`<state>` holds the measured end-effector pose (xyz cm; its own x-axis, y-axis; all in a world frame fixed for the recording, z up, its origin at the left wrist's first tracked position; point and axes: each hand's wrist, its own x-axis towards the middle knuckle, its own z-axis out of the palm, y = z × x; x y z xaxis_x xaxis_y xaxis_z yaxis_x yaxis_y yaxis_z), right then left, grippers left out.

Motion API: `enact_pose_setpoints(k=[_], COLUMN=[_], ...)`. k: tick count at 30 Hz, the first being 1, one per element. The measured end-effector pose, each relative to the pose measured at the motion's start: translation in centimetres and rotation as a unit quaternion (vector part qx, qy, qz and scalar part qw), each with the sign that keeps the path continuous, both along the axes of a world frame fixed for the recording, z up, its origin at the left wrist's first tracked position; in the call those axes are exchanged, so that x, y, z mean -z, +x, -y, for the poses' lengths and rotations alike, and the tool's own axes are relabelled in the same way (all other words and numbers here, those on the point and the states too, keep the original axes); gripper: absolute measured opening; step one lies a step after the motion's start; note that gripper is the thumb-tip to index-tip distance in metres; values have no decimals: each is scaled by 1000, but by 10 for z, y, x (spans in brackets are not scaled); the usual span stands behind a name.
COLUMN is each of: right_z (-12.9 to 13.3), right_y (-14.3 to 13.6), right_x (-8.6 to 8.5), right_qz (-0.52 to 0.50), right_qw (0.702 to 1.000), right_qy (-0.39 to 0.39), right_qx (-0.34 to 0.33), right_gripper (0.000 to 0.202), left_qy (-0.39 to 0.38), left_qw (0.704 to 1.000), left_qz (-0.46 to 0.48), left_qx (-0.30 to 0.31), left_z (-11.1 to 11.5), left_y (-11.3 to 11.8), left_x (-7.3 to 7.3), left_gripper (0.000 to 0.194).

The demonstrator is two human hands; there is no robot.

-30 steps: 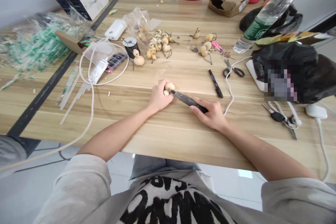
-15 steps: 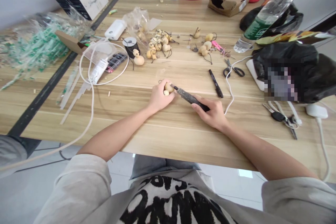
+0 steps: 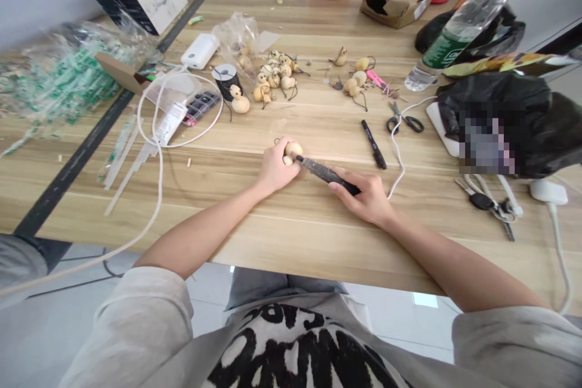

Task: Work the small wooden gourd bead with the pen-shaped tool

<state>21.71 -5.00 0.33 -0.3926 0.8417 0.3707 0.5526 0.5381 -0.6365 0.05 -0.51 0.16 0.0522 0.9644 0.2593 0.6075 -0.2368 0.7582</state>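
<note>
Left of the one black pen (image 3: 373, 145) is one gray tool (image 3: 324, 172). Right of the pen are one pair of scissors (image 3: 414, 125) and one bottle (image 3: 440, 51).

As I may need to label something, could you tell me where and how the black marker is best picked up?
I'd grip the black marker mid-length, from above, pinching across its long sides: it is slim and lies flat, with the white cable clear to its right.

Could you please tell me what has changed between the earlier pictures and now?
The right hand has shifted slightly left since the middle picture, bringing the dark tool's tip nearer the person, about where it began. Nothing was grasped or released: the left hand still holds the gourd.
</note>
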Motion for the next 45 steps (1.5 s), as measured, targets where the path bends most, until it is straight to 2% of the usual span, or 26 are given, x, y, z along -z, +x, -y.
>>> enact_pose_setpoints(k=[4, 9, 14, 19, 24, 29, 34, 40, 45], right_z=[-1, 0, -1, -1, -1, 0, -1, 0, -1], right_y=[0, 0, 0, 0, 0, -1, -1, -1, -1], right_x=[0, 0, 0, 0, 0, 0, -2, 0, -2], right_qz=[-16, -3, -21, -3, -13, 1, -12, 2, -9], right_qw=[1000, 1000, 1000, 1000, 999, 1000, 999, 1000, 999], right_qy=[-4, -2, -3, -3, -5, -3, -15, -5, -12], right_qx=[25, -6, 20, -4, 30, -4, 27, -6, 28], right_gripper=[36, 36, 35, 35, 35, 36, 36, 36, 36], left_qy=[-1, -2, -2, -4, 4, 0, 1, 3, 0], left_qw=[1000, 1000, 1000, 1000, 1000, 1000, 1000, 1000, 1000], left_qz=[2, 4, -1, 3, 7, 9, 8, 6, 7], left_qx=[-1, 6, 2, 7, 8, 12, 12, 26, 20], left_z=[0, 0, 0, 0, 0, 0, 0, 0, 0], left_y=[0, 0, 1, 0, 0, 0, 0, -2, -1], left_x=[-1, -1, -1, -1, -1, 1, 1, 2, 0], left_gripper=[16, 19, 16, 19, 17, 20, 19, 21, 19])
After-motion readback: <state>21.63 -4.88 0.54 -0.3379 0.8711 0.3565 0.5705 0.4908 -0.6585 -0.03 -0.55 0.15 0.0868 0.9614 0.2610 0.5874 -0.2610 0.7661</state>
